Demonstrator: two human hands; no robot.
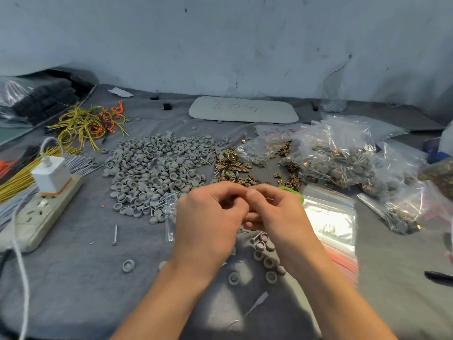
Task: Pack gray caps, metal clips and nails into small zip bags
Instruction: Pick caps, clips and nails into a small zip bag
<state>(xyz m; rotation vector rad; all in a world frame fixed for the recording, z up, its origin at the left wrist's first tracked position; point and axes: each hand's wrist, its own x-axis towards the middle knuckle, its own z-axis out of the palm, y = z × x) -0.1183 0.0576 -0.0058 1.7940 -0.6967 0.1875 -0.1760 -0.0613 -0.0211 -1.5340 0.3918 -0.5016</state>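
L hand (208, 217) & R hand (277, 212) touch, both pinching small bag (169, 224); I judge sealing. Cap pile (157, 168) fwd-left, nearer L.

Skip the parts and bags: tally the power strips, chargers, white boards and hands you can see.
power strip: 1
charger: 1
white board: 1
hands: 2, left hand and right hand, both pinching a zip bag
total: 5

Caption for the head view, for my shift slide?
Left hand and right hand pinch a zip bag in front of the cap pile, clips and filled bags.
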